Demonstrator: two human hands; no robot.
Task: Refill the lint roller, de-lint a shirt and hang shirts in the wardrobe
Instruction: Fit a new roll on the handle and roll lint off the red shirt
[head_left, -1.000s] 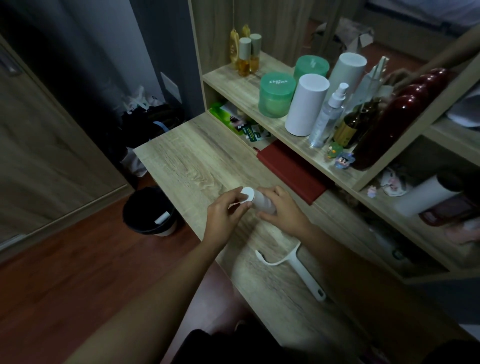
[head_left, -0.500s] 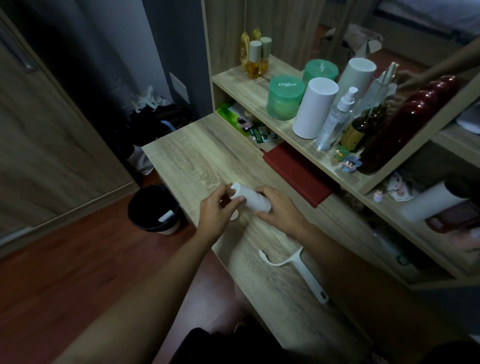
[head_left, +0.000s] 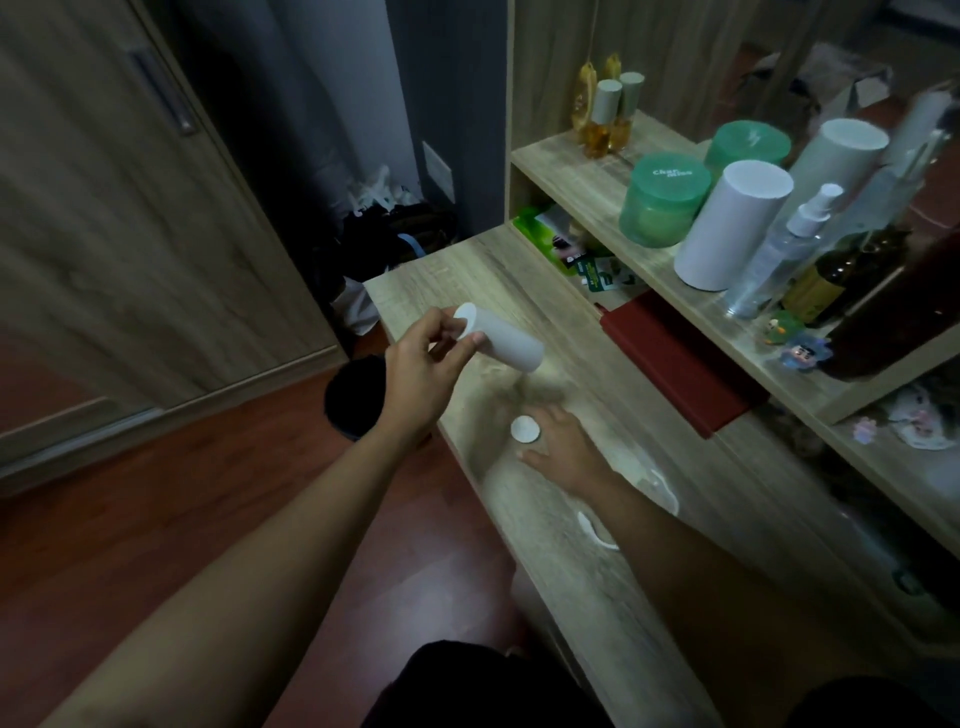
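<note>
The left forearm (head_left: 291, 519) is bare and runs from the lower left corner diagonally up and to the right, its wrist nearly straight; the left hand (head_left: 423, 364) is raised, its back toward the camera, its fingers curled; the fingertips (head_left: 475, 339) pinch the near end of a white roll (head_left: 506, 343), which sticks out past them, tilted down and away; the right forearm (head_left: 701, 561), also bare, comes in from the lower right and reaches up and to the left; the right hand (head_left: 563, 444) lies low and palm down, its fingers straight and slightly spread, holding nothing; its outline is blurred; the two hands are apart, the left higher and farther out than the right.
</note>
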